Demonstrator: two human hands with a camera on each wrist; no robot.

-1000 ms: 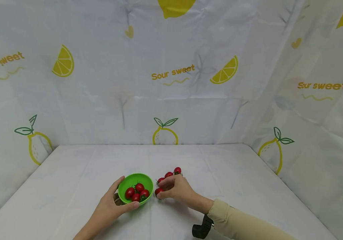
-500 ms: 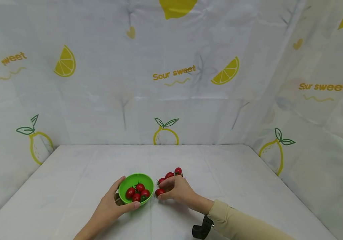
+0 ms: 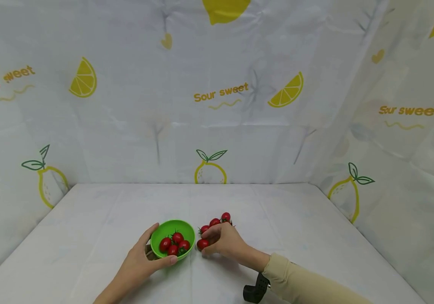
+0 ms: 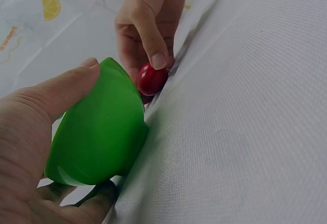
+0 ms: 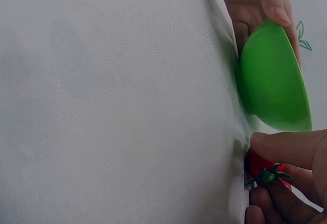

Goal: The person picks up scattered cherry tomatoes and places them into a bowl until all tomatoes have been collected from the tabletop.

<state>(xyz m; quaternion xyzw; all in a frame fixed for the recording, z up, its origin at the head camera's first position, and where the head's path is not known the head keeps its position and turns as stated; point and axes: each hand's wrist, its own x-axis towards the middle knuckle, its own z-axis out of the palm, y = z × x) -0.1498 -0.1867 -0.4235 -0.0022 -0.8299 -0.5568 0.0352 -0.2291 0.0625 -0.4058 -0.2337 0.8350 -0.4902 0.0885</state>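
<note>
My left hand (image 3: 141, 257) grips the green bowl (image 4: 99, 127) by its side, thumb near the front rim and fingers round the far side. Inside the bowl lie several red cherry tomatoes with green stems, one of them a cherry tomato (image 3: 165, 244) at the left. To the right of the bowl, my right hand (image 3: 224, 242) pinches a single cherry tomato (image 4: 153, 79) between thumb and fingers, low at the tabletop. Its green stem (image 5: 269, 175) faces the right wrist camera. Beyond that hand lie more loose tomatoes (image 3: 214, 221), partly hidden by the fingers.
A white cloth (image 3: 125, 211) covers the table, and lemon-printed white sheets (image 3: 239, 139) hang behind and at both sides. A black strap-like piece (image 3: 255, 289) sits under the right sleeve (image 3: 300, 280).
The picture has shifted very slightly to the right. Both hands, the bowl and the tomatoes keep almost the same places relative to one another.
</note>
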